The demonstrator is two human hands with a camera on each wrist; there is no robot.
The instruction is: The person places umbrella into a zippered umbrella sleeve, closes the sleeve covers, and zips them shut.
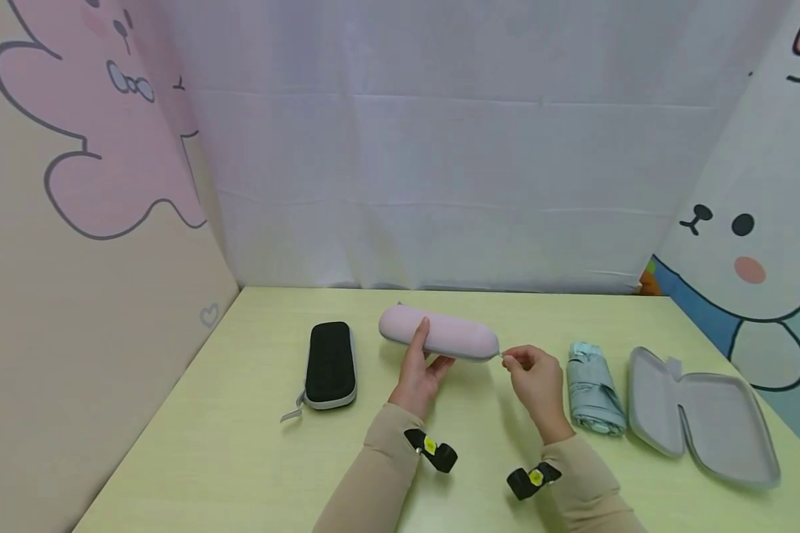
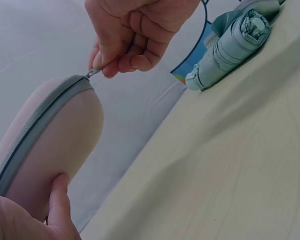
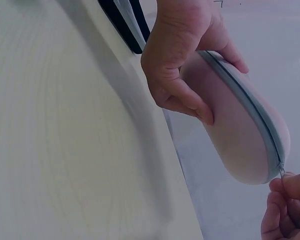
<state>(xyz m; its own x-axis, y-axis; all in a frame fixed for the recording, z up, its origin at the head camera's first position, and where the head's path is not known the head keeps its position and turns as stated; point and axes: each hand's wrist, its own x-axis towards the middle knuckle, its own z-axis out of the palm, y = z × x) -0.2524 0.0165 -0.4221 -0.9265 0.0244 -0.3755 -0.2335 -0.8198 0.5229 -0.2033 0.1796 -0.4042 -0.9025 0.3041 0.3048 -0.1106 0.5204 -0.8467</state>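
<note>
A pink zippered case (image 1: 442, 333) with rounded ends and a grey zipper band is held up over the table. My left hand (image 1: 421, 376) grips it near the middle, thumb on the upper side and fingers beneath. At its right end my right hand (image 1: 536, 381) pinches the small zipper pull (image 2: 93, 73) between thumb and fingertips. In the right wrist view the zipper band (image 3: 250, 105) runs along the case's side, with the pull at the tip.
On the table (image 1: 253, 474), a black zippered case (image 1: 331, 363) lies to the left. A folded light-blue umbrella (image 1: 594, 389) lies right of my right hand, beside an opened grey case (image 1: 729, 426). A white curtain (image 1: 439, 185) hangs behind the table.
</note>
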